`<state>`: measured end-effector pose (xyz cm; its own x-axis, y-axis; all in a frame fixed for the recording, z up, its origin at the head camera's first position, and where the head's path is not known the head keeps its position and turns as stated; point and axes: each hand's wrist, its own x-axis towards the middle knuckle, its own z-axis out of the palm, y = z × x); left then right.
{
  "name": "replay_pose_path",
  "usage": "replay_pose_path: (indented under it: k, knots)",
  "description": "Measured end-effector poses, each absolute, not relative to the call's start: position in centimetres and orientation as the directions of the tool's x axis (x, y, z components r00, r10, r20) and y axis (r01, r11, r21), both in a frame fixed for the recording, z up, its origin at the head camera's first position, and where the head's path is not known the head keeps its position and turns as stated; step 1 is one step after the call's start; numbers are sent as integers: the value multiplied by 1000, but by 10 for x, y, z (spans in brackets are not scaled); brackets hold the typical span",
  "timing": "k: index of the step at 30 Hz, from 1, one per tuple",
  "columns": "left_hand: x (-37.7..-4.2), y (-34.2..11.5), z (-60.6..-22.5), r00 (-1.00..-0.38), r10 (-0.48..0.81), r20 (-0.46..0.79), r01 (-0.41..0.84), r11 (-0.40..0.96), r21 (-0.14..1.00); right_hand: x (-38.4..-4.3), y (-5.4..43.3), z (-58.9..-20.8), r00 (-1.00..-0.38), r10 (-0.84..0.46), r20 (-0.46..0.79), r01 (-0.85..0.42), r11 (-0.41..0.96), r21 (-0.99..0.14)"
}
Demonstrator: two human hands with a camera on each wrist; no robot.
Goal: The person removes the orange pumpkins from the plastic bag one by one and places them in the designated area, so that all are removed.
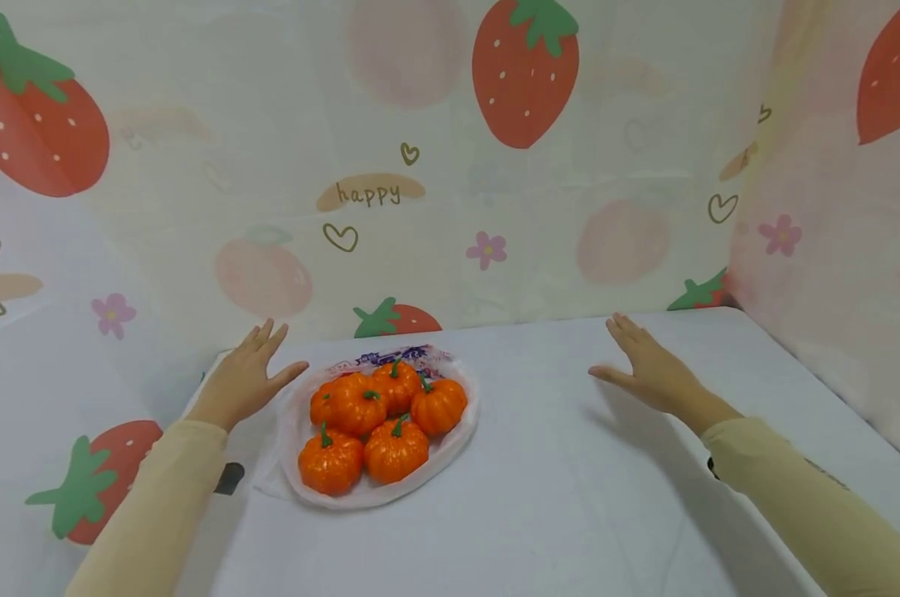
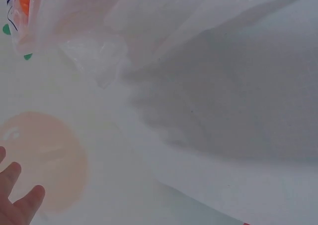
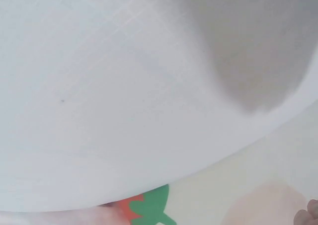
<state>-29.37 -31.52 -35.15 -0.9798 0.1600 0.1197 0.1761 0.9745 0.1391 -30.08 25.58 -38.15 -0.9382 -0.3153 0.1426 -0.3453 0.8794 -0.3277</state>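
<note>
Several small orange pumpkins with green stems sit together in a whitish plastic bag, its mouth spread wide, on the left half of the table. My left hand hovers just left of the bag, fingers straight and thumb apart, holding nothing. Over the table's right side my right hand is raised with its fingers extended, also holding nothing. The left wrist view catches the bag's edge and the left fingers. In the right wrist view only some fingertips show at the corner.
A white cloth covers the table. Behind it and at the sides hangs a curtain printed with strawberries, flowers and hearts. A small dark object lies beside the left forearm.
</note>
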Motion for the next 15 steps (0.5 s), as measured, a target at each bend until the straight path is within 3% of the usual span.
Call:
replay_pose_path:
  k: [15]
  knots:
    - [-280,-309,-348,-986,125,108,151,947,282,-283,224,-385,-915,-363,178,-404,810,-425]
